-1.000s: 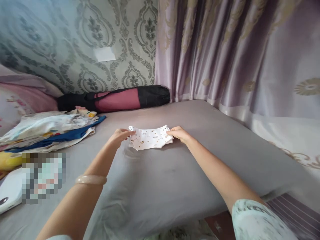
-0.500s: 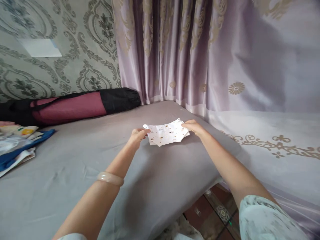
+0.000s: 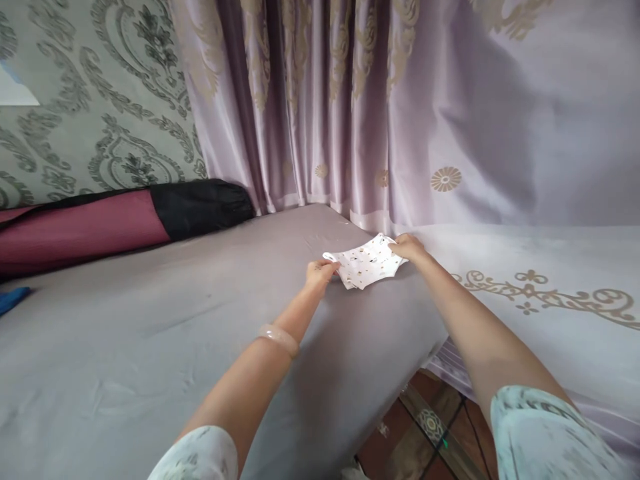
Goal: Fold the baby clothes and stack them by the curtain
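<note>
A small white piece of clothing (image 3: pixel 367 265) with a scattered print is stretched between my two hands, low over the far right part of the bed. It looks folded, with scalloped edges; its exact kind I cannot make out. My left hand (image 3: pixel 321 273) pinches its left corner, fingers closed. At the upper right corner my right hand (image 3: pixel 409 247) grips the cloth between thumb and fingers. A pale bangle (image 3: pixel 280 340) circles my left forearm.
Grey sheeting covers the bed (image 3: pixel 150 333). Along the patterned wall lies a long pink and black bag (image 3: pixel 100 227). Purple curtains (image 3: pixel 320 120) hang behind and to the right. A blue cloth (image 3: pixel 13 299) shows at the left edge. Tiled floor (image 3: pixel 425 427) lies below the bed's edge.
My view has turned right, so the clothes pile has mostly left the picture. Both hands, still holding the white garment, have shifted right, and the garment now tilts up toward its right end.
</note>
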{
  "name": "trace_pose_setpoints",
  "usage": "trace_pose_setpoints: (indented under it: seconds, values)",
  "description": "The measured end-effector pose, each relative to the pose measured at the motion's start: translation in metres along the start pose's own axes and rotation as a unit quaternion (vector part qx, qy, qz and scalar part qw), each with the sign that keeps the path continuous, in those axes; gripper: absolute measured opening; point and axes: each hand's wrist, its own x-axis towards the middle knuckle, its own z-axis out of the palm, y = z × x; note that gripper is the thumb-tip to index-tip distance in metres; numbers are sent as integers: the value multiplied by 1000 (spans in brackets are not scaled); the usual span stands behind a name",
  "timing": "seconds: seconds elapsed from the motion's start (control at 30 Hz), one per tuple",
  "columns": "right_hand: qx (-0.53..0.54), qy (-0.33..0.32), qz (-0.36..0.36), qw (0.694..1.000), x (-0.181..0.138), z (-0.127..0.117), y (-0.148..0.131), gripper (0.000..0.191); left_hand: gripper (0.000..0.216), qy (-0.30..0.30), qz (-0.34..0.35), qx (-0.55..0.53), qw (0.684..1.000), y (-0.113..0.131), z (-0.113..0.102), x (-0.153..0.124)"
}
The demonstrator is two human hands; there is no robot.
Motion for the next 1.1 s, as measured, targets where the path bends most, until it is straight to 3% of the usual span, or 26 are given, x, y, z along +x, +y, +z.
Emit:
trace_pose_setpoints:
  seconds: [0.23,0.37,0.57,0.8,1.1]
  values:
    - [-103,70,-18,992,13,1,8,33,12,-18,-16,-14,1000,-12,25,13]
    - [-134,116,-58,982,15,12,11,35,18,-19,-28,4,999,-18,27,13]
    - [-141,186,-97,968,7,38,9,39,20,-18,23,91,995,-29,24,15]
    - [-132,184,-118,967,-1,61,3,49,21,-25,86,187,978,-38,21,15]
    - [-168,151,-102,969,-5,68,-13,51,31,25,170,222,960,-49,17,1]
